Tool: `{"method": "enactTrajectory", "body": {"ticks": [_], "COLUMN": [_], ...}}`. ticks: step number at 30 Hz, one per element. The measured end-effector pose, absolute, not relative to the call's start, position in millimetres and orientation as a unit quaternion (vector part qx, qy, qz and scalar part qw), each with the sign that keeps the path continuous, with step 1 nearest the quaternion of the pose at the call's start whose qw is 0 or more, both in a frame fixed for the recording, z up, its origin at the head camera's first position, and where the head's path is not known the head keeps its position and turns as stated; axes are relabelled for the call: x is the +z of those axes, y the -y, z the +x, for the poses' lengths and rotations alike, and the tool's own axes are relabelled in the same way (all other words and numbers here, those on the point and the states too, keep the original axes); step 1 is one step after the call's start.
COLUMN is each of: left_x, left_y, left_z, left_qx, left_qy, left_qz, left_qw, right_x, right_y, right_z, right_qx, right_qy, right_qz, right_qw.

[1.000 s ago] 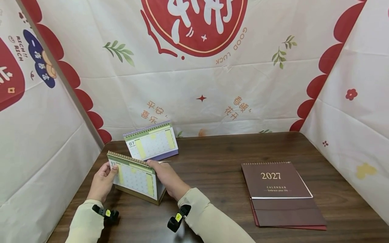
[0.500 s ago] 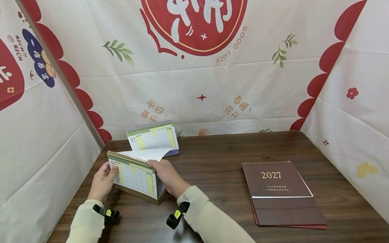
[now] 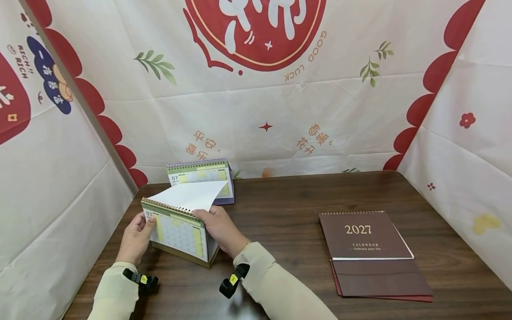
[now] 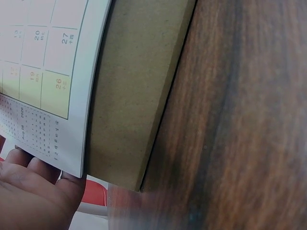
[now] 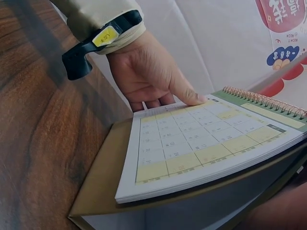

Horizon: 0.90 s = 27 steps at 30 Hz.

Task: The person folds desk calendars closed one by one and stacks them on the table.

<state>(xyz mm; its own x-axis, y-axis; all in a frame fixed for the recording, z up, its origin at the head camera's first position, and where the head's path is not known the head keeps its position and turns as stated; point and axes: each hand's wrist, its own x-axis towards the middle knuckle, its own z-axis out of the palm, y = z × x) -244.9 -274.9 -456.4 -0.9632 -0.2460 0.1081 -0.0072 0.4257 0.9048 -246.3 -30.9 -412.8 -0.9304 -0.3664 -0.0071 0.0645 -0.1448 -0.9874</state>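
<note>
A green-topped desk calendar (image 3: 178, 233) stands tilted on its brown tent base, open to page 07. My left hand (image 3: 136, 238) grips its left edge, thumb on the printed page and fingers behind; the right wrist view shows this thumb lying flat near the page edge. My right hand (image 3: 222, 231) holds the upper right corner by the gold spiral, its thumb at the top edge and the other fingers hidden behind. A loose white page (image 3: 192, 194) sticks up beyond the spiral. Behind it, a second calendar (image 3: 202, 171) with a purple base is partly covered by that page.
A brown 2027 calendar (image 3: 360, 235) lies on the right side of the dark wooden table (image 3: 276, 209). White cloth walls (image 3: 256, 106) with red prints close in the back and both sides.
The white page behind the spiral has risen from a thin sliver to a broad sheet, covering more of the rear calendar. Both hands keep nearly the same place on the calendar.
</note>
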Motion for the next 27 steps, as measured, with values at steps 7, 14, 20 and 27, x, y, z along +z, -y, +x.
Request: {"method": "enactTrajectory", "body": {"ticks": [7,14,20,27], "left_x": [-456,-457,-457,-456], "left_y": [275,275,275,275], "left_z": [-245,-246,-246,-245], "left_qx": [-0.528,-0.534,-0.533,-0.529], "left_qy": [0.838,0.834,0.834,0.836], "left_qz": [0.076,0.068,0.066,0.069], "left_qw": [0.111,0.117,0.124,0.127], "right_x": [-407,-400,-398,-398], "right_y": [29,26,23,23], "right_z": [-247,-243,-240,-239], "right_qx": [-0.733,-0.645,-0.583,-0.588], "right_qy": [-0.652,-0.741,-0.776,-0.768], "right_qz": [-0.137,-0.184,-0.241,-0.252], "right_qw": [0.133,0.04,-0.027,-0.03]}}
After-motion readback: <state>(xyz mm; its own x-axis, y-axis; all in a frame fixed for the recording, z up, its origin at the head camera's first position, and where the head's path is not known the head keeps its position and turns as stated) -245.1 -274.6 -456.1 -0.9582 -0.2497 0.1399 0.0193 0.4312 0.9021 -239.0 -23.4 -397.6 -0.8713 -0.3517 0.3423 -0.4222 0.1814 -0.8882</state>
